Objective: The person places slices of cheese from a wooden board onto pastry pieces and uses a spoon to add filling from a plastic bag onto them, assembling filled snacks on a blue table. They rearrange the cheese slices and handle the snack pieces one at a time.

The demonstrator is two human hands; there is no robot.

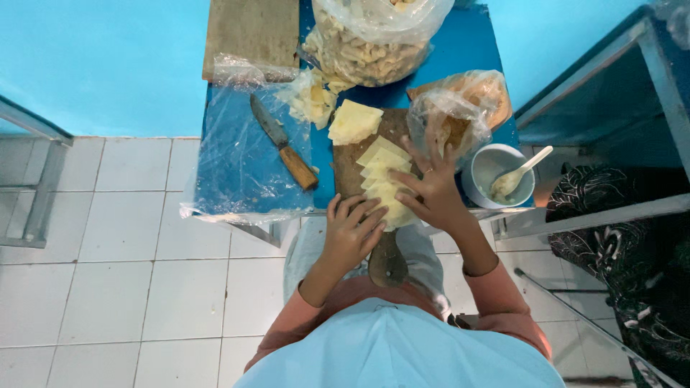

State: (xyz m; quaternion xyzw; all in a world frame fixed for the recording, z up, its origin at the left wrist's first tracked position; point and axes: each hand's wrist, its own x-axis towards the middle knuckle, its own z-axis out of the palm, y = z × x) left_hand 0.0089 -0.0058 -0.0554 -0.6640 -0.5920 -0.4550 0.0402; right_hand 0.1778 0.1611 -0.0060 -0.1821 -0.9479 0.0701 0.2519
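A wooden cutting board (pixel 350 162) lies on a small blue table (pixel 460 50), its handle pointing toward me. Pale yellow square wrappers (pixel 385 159) overlap in a row along the board. A stack of the same wrappers (pixel 353 121) rests at the board's far end. My left hand (pixel 351 233) lies flat on the near end of the row, fingers spread. My right hand (pixel 431 192) rests on the right side of the row, fingers touching the wrappers. Neither hand grips anything.
A knife with a wooden handle (pixel 282 141) lies on clear plastic sheet (pixel 237 162) at the left. A bag of pale pieces (pixel 366 43) stands at the back, an orange-tinted bag (pixel 463 104) at right. A white bowl with a spoon (pixel 499 176) sits at the table's right edge.
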